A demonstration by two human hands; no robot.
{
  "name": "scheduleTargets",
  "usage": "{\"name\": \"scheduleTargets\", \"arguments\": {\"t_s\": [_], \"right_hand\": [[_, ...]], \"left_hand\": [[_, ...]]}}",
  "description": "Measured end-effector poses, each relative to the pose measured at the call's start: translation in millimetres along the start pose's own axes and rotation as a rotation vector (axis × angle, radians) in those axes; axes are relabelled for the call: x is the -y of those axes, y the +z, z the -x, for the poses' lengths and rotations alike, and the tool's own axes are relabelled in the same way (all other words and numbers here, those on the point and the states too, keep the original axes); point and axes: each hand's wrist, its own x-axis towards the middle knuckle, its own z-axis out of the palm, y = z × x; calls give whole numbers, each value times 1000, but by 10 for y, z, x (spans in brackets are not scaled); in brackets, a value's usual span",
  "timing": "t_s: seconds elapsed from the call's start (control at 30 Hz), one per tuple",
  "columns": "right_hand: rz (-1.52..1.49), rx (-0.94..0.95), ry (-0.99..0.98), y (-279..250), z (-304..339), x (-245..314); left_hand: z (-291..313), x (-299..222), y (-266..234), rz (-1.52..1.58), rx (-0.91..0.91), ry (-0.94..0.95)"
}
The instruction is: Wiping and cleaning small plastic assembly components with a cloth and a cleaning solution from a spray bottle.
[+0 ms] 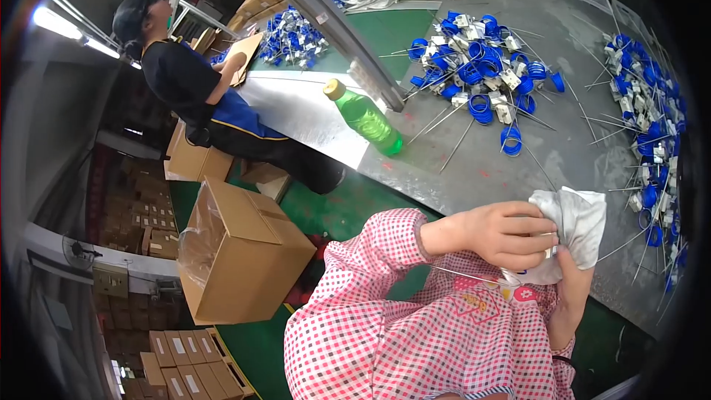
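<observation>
Close in front of my chest, both hands work together over a crumpled white cloth [580,226]. My left hand [511,235] is closed, its fingers curled against the cloth and a small white part [550,252] that mostly hides behind them. A thin metal rod [474,277] sticks out to the left below that hand. My right hand [575,281] grips the cloth from the near right side, its fingers mostly covered by it. Beyond my hands, a pile of parts with blue coils, white blocks and thin rods [481,63] lies on the grey table [452,148].
A second pile of blue-coiled parts [644,111] runs along the table's right side. A green bottle with a yellow cap [364,120] stands left of the near pile, by a metal post [333,26]. An open carton [248,252] sits at left. Another person [196,81] stands beyond.
</observation>
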Motion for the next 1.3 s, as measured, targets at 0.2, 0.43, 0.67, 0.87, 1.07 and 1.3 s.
{"name": "scheduleTargets", "arguments": {"t_s": [0.2,0.43,0.67,0.87,1.07,1.3], "right_hand": [[-576,378,44,-199,-12,61],[-75,81,-90,283,-23,297],[81,48,-413,284,-152,308],[-525,151,-41,248,-152,386],[-374,29,-207,235,-203,331],[85,85,-510,240,-160,376]], "left_hand": [[-62,67,-27,-98,-29,-2],[-87,100,-42,-125,29,-72],[-212,23,-38,-171,139,-60],[-181,7,-12,-139,83,-84],[-158,-29,-46,-166,99,-83],[-183,-25,-39,-197,140,-54]]}}
